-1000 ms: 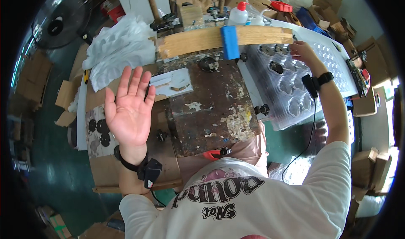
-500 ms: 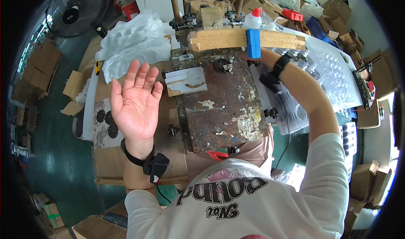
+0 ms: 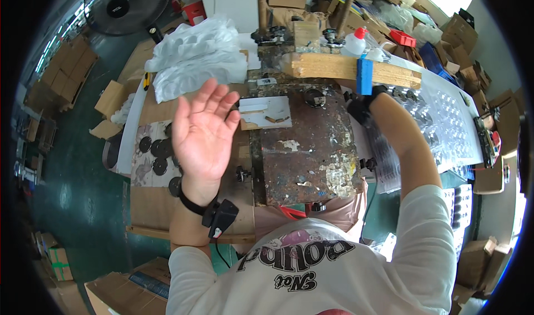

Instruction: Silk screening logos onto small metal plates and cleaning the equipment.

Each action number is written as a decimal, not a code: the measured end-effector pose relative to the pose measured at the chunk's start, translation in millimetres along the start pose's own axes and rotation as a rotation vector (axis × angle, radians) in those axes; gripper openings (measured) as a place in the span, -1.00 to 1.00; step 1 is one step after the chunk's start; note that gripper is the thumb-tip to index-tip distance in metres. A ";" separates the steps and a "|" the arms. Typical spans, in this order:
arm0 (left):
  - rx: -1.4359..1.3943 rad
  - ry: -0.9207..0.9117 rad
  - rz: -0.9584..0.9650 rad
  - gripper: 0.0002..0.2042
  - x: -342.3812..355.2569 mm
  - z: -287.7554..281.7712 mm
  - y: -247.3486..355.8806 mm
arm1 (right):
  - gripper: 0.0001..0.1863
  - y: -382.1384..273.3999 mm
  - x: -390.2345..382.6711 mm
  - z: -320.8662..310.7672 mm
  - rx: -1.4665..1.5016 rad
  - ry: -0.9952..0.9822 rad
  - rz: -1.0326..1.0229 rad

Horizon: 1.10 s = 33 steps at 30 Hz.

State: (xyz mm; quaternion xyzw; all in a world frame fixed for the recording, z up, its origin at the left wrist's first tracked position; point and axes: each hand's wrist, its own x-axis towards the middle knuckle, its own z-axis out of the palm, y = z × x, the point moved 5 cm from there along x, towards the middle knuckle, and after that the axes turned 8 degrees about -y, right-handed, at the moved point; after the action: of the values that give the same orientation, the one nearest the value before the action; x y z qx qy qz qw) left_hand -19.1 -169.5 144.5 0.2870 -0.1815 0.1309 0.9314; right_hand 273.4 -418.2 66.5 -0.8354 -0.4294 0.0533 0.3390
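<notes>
My left hand [image 3: 204,140] is open, palm up with its fingers spread and nothing in it. It is held over the left side of the bench, beside several black discs [image 3: 161,166]. My right forearm [image 3: 405,142] reaches forward to the long wooden bar [image 3: 322,66] with a blue block [image 3: 364,77] on it. That hand and its fingers are hidden behind the bar and block, so any hold is unseen. Between my arms is a paint-stained dark board [image 3: 306,159]. On it lie a white plate [image 3: 272,105] with small brown pieces and a round black part [image 3: 315,97].
Crumpled white plastic sheeting [image 3: 200,65] lies at the back left, near a black fan [image 3: 125,6]. A bottle with a red cap [image 3: 354,42] stands behind the bar. Clear plastic trays [image 3: 439,120] cover the right side. Cardboard boxes [image 3: 125,284] are at lower left.
The whole view has shifted, moving the bench right and down in the picture. My left hand stays open, its fingers slightly more curled. My right hand has slipped out of sight behind the block.
</notes>
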 end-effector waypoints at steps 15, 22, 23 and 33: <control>0.849 -0.202 -0.347 -0.61 -5.4 -12.0 -67.0 | -0.51 -146.3 -94.9 -17.8 0.323 -0.300 0.246; 1.198 -0.414 -0.173 -0.66 -11.4 10.4 -81.3 | -0.50 -236.3 -95.3 5.2 0.796 -0.421 0.015; 1.039 -0.443 -0.357 -0.67 -14.6 9.9 -88.8 | -0.50 -240.8 -94.8 5.5 0.897 -0.416 -0.025; 0.532 -0.144 -0.494 -0.72 -14.8 -8.7 -85.8 | -0.56 -206.6 -78.1 19.8 0.270 -0.149 -0.046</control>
State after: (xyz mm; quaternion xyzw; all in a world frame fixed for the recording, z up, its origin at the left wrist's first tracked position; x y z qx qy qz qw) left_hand -0.3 -235.3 89.9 0.5629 -0.1312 -0.0758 0.8125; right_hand 76.3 -383.9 162.0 -0.7658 -0.4615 0.1643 0.4166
